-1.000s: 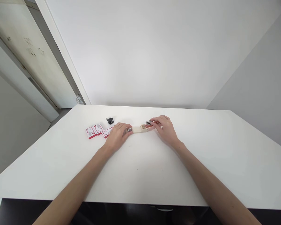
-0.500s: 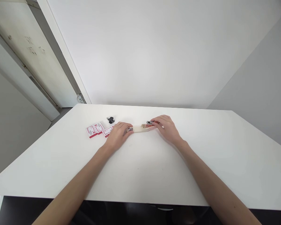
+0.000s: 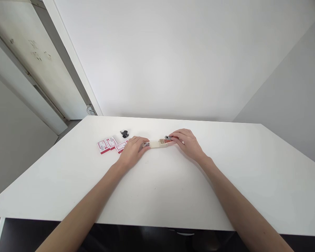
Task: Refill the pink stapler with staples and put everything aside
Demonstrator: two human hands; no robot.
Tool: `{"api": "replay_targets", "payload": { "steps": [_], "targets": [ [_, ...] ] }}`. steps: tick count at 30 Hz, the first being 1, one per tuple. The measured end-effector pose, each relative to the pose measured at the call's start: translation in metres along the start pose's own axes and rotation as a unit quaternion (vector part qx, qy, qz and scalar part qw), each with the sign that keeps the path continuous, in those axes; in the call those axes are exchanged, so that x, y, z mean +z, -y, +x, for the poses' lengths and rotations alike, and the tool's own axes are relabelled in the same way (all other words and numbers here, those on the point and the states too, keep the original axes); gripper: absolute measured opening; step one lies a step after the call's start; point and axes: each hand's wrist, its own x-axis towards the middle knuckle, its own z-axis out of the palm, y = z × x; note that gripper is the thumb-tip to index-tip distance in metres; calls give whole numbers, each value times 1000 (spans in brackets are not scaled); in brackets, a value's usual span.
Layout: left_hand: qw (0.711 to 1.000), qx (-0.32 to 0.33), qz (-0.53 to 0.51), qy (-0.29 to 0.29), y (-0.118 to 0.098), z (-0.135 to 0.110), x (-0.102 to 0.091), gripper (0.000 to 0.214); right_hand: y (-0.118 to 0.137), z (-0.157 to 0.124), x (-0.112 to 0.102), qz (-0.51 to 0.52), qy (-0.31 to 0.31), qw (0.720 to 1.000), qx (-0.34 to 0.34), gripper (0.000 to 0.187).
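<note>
A stapler (image 3: pixel 155 144) lies opened out on the white table, its cream base to the left and a pinkish top part to the right. My left hand (image 3: pixel 132 151) is closed on the left end of the base, next to its metal plate. The fingers of my right hand (image 3: pixel 186 141) are closed on the stapler's raised right part, where a small metal end (image 3: pixel 168 137) sticks out past the fingertips. My right fingers hide most of that part.
Several small red-and-white boxes (image 3: pixel 103 147) lie left of my left hand, one partly behind it. A black staple remover (image 3: pixel 125 134) sits behind them. The white table (image 3: pixel 157 196) meets a wall at the back.
Both hands keep their hold on the stapler. The view has shifted very slightly; nothing else has visibly moved.
</note>
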Motion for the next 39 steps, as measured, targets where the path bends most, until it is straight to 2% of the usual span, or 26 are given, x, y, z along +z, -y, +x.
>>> {"api": "replay_targets", "payload": {
  "steps": [6, 10, 13, 16, 19, 21, 24, 28, 31, 35, 39],
  "targets": [
    [1000, 6, 1, -5, 3, 1, 2, 25, 2, -1, 0, -4, -3, 1000, -9, 29],
    [1000, 4, 1, -9, 4, 1, 3, 26, 6, -1, 1, 25, -31, 999, 25, 28],
    [1000, -1, 2, -5, 3, 1, 2, 26, 5, -1, 2, 69, -80, 989, 103, 31],
    [1000, -6, 3, 0, 3, 1, 2, 26, 1, 0, 3, 129, -124, 961, 211, 38],
    [1000, -10, 4, 2, 3, 0, 2, 27, -3, 1, 3, 203, -126, 927, 290, 43],
    [1000, -9, 5, 4, 3, -1, 3, 28, -4, 2, 3, 262, -120, 904, 315, 44],
    [1000, -7, 4, 6, 2, -2, 3, 29, -1, 4, 2, 335, -125, 879, 315, 44],
    [1000, -16, 2, 6, 2, -2, 5, 31, 9, 7, 0, 380, -138, 874, 270, 46],
    [1000, -15, 0, 9, 3, -2, 6, 32, 16, 7, -2, 385, -125, 881, 243, 47],
    [1000, -18, -6, 15, 0, -3, 5, 33, 20, 7, -1, 355, -81, 906, 218, 51],
    [999, -10, -20, 28, -6, -4, 4, 35, 25, 6, 0, 349, -50, 912, 211, 49]
  ]
}}
